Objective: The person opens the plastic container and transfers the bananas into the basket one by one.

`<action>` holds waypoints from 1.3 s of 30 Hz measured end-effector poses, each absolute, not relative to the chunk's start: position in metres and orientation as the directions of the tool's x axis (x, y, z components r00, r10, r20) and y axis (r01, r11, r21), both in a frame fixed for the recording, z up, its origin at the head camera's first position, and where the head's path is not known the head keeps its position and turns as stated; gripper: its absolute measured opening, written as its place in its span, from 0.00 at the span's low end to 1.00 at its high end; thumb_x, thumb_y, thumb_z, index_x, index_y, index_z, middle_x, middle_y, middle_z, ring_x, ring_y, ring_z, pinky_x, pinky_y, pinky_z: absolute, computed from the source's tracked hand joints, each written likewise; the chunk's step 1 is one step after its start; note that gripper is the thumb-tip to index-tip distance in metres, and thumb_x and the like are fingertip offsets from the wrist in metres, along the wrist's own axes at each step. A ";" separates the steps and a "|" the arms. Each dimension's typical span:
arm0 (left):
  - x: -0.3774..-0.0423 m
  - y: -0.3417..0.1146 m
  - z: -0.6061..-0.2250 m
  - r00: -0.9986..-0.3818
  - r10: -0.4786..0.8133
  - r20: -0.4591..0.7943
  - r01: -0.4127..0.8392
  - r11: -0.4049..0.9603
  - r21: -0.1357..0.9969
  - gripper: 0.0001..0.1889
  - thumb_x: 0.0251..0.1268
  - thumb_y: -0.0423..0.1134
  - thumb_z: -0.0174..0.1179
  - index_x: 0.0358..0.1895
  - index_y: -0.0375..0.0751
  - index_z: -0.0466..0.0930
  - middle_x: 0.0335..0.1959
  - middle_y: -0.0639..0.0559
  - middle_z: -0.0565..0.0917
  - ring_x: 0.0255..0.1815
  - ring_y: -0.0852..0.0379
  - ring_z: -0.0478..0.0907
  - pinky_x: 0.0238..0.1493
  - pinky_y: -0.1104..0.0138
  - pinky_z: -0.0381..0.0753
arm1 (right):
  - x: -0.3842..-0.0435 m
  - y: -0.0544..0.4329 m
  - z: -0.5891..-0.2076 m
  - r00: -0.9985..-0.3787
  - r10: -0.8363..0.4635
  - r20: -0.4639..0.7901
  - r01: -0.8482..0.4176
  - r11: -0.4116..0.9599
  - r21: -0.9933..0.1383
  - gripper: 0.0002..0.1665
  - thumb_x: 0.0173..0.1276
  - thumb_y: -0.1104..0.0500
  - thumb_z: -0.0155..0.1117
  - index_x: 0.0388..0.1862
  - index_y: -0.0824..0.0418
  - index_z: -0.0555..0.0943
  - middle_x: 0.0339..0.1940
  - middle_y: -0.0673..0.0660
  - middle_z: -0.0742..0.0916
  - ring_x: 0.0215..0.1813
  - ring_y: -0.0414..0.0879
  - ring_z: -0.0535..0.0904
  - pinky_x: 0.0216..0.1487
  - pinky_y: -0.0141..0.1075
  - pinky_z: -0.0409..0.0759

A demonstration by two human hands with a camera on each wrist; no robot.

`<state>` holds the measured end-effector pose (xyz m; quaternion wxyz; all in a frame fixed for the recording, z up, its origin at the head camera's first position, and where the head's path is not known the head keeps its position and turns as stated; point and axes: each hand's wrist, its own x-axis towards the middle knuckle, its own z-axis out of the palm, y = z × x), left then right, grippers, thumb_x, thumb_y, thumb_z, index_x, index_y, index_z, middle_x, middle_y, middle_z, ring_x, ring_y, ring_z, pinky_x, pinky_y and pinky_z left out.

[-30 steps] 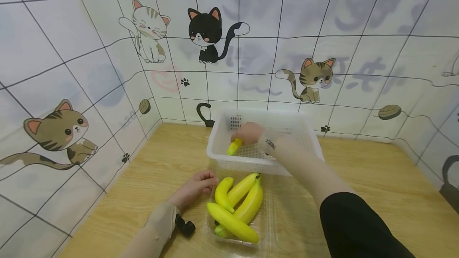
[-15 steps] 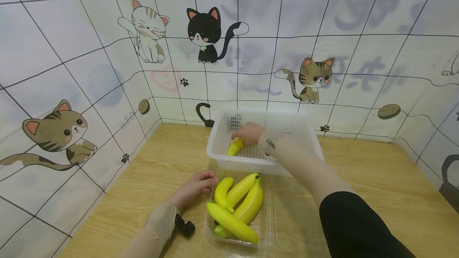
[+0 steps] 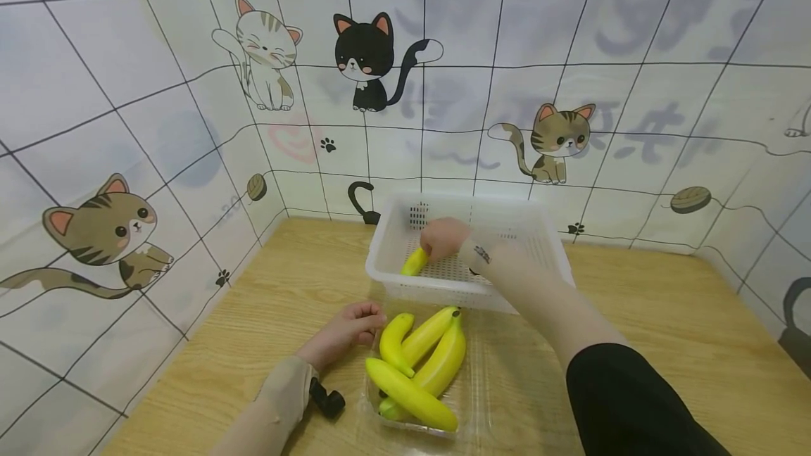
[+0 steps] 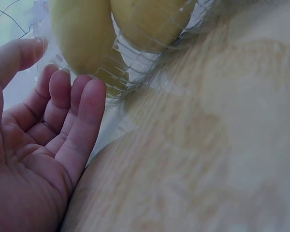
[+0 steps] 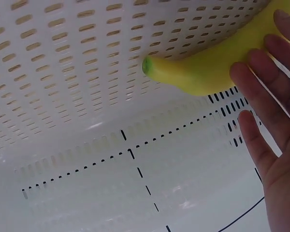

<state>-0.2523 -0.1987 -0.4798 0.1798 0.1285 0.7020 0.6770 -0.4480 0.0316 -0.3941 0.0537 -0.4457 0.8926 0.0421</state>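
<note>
My right hand [image 3: 445, 238] is inside a white perforated plastic basket [image 3: 437, 291], beside a yellow banana [image 3: 415, 261]. In the right wrist view this banana [image 5: 198, 72] lies along the basket's holed surface, and the fingers are extended against its far end, not wrapped round it. My left hand [image 3: 348, 329] rests on the table at the left side of a clear plastic box [image 3: 461, 396]. The left wrist view shows its loosely bent fingertips right at the box's outer wall, thumb apart from them. Several bananas [image 3: 412, 396] are piled in the box.
The basket stands at the back of a wooden table [image 3: 304, 252], close to a wall covering [image 3: 456, 90] printed with cats. The clear box sits directly in front of it. A black device [image 3: 327, 400] is strapped at the left wrist.
My right hand has shifted slightly to the right and changed its pose at the banana in the basket. My left hand and the bananas in the box have stayed in place.
</note>
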 end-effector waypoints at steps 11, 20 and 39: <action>-0.252 -0.198 -0.478 -0.902 0.424 -0.079 -0.062 0.054 0.997 0.09 0.70 0.42 0.57 0.40 0.38 0.74 0.32 0.52 0.77 0.33 0.59 0.74 0.39 0.64 0.78 | -0.449 0.032 -0.393 -0.592 -0.780 -0.203 -0.794 0.608 -0.019 0.12 0.55 0.54 0.67 0.16 0.53 0.78 0.13 0.45 0.74 0.19 0.38 0.64 0.22 0.31 0.62; -0.251 -0.198 -0.478 -0.905 0.416 -0.084 -0.067 0.055 0.996 0.09 0.70 0.41 0.57 0.41 0.38 0.74 0.33 0.52 0.77 0.34 0.59 0.74 0.40 0.64 0.78 | -0.442 0.031 -0.391 -0.624 -0.744 -0.237 -0.767 0.641 0.006 0.29 0.54 0.46 0.72 0.57 0.46 0.82 0.53 0.46 0.85 0.53 0.44 0.79 0.54 0.42 0.76; -0.250 -0.197 -0.478 -0.905 0.416 -0.088 -0.065 0.068 0.996 0.11 0.71 0.43 0.56 0.42 0.37 0.73 0.35 0.50 0.77 0.36 0.56 0.74 0.42 0.62 0.78 | -0.440 0.040 -0.366 -0.625 -0.757 -0.190 -0.772 0.635 0.007 0.32 0.58 0.44 0.70 0.62 0.47 0.78 0.57 0.51 0.83 0.55 0.47 0.78 0.55 0.45 0.75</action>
